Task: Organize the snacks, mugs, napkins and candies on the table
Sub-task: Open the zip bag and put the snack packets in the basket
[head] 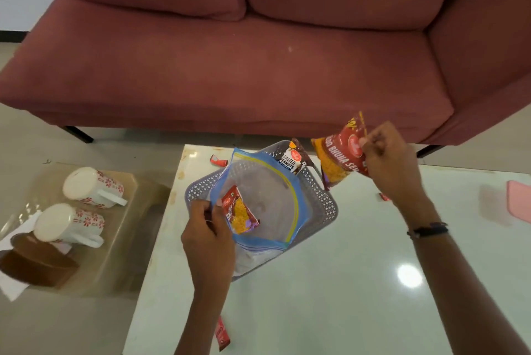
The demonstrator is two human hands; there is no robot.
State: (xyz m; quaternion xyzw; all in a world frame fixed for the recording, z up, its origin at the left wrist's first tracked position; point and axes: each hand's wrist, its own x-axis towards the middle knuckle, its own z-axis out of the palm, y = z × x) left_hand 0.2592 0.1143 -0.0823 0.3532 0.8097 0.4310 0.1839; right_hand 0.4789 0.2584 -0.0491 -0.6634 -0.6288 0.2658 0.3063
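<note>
My left hand (207, 235) pinches the near rim of a clear zip bag (267, 190) with a blue and yellow seal, held wide over a grey perforated basket (321, 202). Inside the bag lies a small red bhujia packet (240, 211). My right hand (386, 159) holds a larger red bhujia sev packet (337, 159) by its top edge, above the basket's far right corner. A salted peanuts packet (293, 160) stands at the basket's far rim. Two white mugs with red flowers (92, 188) (67, 224) lie on their sides on the lower glass table at left.
Small red candy wrappers lie on the white table at the far side (217, 159), by my right wrist (383, 197) and near the front edge (221, 334). A brown holder (37, 262) sits on white napkins at left. A pink object (520, 202) lies at the right edge. A red sofa (230, 67) stands behind.
</note>
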